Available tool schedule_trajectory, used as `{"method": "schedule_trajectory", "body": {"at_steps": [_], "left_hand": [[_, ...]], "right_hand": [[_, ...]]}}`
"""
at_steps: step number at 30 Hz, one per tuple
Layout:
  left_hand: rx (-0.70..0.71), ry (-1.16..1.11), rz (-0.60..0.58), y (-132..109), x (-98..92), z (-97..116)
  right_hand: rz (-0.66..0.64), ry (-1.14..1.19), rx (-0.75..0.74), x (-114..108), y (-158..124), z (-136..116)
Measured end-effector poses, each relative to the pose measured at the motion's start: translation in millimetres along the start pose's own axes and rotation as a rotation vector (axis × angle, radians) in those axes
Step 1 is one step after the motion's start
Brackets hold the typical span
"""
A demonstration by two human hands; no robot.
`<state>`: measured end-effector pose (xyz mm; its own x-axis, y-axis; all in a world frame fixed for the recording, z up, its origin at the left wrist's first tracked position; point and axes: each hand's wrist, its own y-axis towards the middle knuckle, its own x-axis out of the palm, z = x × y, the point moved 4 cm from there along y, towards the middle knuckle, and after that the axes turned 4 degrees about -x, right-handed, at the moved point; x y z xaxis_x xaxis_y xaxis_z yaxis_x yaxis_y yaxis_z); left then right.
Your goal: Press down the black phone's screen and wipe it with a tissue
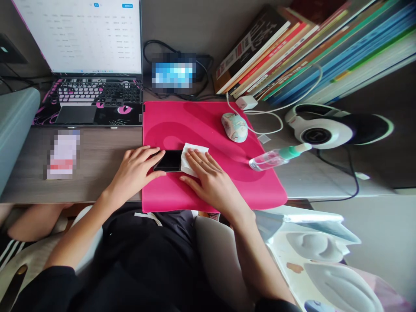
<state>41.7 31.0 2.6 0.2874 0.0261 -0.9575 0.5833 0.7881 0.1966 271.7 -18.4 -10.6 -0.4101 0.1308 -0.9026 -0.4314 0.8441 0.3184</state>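
A black phone (169,160) lies flat, long side across, on a bright pink mat (260,187). My left hand (138,167) holds the phone's left end, thumb at the near edge and fingers at the far edge. Over the phone's right end lies a white tissue (187,161). My right hand (208,175) rests flat on that tissue with its fingers stretched out and its thumb apart, pressing it to the screen. To the right, a clear spray bottle (266,160) with a green and white top stands on the mat. Behind it is a patterned mouse (234,127).
An open laptop (78,102) stands at the back left, with a blurred packet (63,154) before it. Books (292,56) lean at the back right. White headphones (321,130) and a white cable (276,119) lie to the right. Below the desk's right side is a white bag (279,255).
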Motion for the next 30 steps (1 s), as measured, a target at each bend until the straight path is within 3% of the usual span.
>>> {"method": "schedule_trajectory", "body": {"at_steps": [8, 19, 30], "left_hand": [[-0.002, -0.02, -0.006, 1, -0.1, 1], [0.014, -0.017, -0.017, 1, -1.1, 1], [0.001, -0.033, -0.004, 0, -0.1, 2]], "right_hand": [[0.01, -0.069, -0.038, -20, -14, -27], [0.024, 0.051, 0.005, 7, 5, -7], [-0.023, -0.014, -0.018, -13, -11, -34]]}}
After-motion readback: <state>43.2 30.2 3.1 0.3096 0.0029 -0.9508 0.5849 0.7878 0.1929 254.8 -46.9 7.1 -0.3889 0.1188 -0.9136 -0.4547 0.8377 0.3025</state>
